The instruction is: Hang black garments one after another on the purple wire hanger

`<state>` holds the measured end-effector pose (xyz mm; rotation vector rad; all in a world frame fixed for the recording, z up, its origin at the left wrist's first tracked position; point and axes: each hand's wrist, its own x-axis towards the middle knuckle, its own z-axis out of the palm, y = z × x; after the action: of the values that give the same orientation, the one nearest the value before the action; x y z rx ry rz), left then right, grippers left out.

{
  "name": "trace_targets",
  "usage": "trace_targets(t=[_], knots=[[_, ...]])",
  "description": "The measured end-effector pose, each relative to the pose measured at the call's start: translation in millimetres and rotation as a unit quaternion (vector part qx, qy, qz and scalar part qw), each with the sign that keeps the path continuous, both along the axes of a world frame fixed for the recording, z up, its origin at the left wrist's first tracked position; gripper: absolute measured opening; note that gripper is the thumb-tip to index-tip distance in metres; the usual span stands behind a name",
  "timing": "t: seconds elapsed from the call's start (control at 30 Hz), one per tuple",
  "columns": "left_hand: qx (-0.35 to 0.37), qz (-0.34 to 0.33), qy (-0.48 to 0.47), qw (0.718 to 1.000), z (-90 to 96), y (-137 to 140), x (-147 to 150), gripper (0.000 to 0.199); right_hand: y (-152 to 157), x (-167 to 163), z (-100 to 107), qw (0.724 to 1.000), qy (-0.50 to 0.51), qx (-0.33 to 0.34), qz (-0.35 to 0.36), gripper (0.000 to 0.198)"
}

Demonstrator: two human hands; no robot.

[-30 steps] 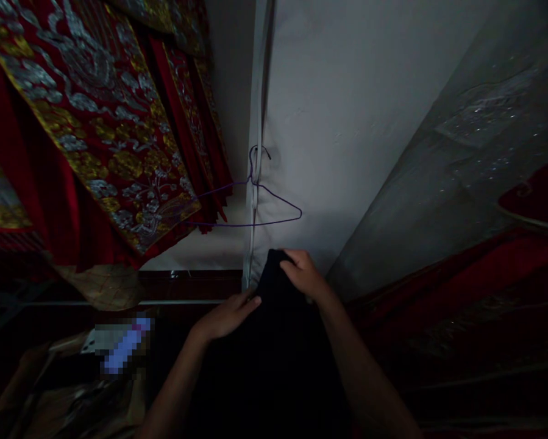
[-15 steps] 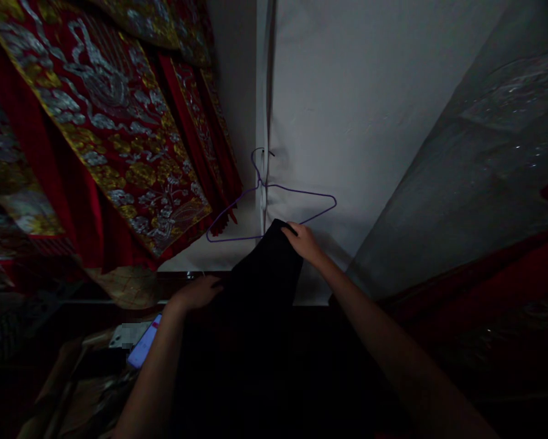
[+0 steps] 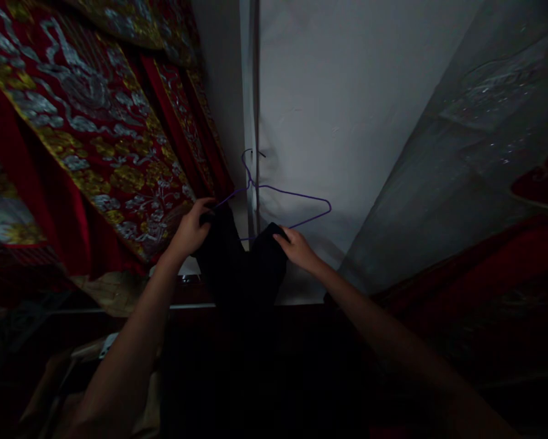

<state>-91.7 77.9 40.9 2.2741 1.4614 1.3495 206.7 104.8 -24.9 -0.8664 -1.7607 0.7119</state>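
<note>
A thin purple wire hanger [image 3: 296, 193] hangs by its hook at a narrow white upright post. My left hand [image 3: 192, 228] is closed on one upper edge of a black garment [image 3: 237, 274], near the hanger's left shoulder. My right hand [image 3: 296, 247] pinches another upper edge of it, beside the hanger's lower bar. Between the hands the cloth dips in a V. Its left part covers the hanger's left end. Lower down, the garment merges into the dark, so its kind cannot be made out.
Red costumes [image 3: 113, 122] with gold and silver embroidery hang at the left. The white post [image 3: 250, 79] stands against a pale wall [image 3: 347, 91]. Clear plastic sheeting [image 3: 475, 134] covers something at the right, near red cloth [image 3: 461, 268]. A phone [image 3: 108, 345] lies lower left, partly behind my forearm.
My left hand has risen, lifting its side of the black garment over the hanger's left end. My right hand keeps its grip near the lower bar. The view has shifted slightly right.
</note>
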Motion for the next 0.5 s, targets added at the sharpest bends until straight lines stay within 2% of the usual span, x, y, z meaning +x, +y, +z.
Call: trace_targets(t=[0.07,0.13,0.2,0.37,0.5], knots=[[-0.006,-0.018,0.024,1.000,2.7,4.5,-0.9,0.057,8.0,12.3,3.4,0.997,0.024,0.036,-0.062,0.026],[-0.010,-0.019,0.041,0.999,5.6,5.6,-4.3,0.047,21.5,30.4,13.1,0.987,0.057,0.055,-0.138,0.038],[-0.001,-0.012,0.057,0.998,9.9,4.6,-7.6,0.038,38.5,50.1,26.1,0.979,0.071,0.051,-0.183,0.050],[0.034,-0.007,0.101,0.994,19.0,2.4,-12.1,0.033,73.2,82.4,48.2,0.987,-0.010,0.019,-0.160,0.024],[0.009,-0.023,0.088,0.996,11.1,3.6,-16.3,0.032,80.0,86.2,44.3,0.981,-0.010,0.009,-0.195,0.039]])
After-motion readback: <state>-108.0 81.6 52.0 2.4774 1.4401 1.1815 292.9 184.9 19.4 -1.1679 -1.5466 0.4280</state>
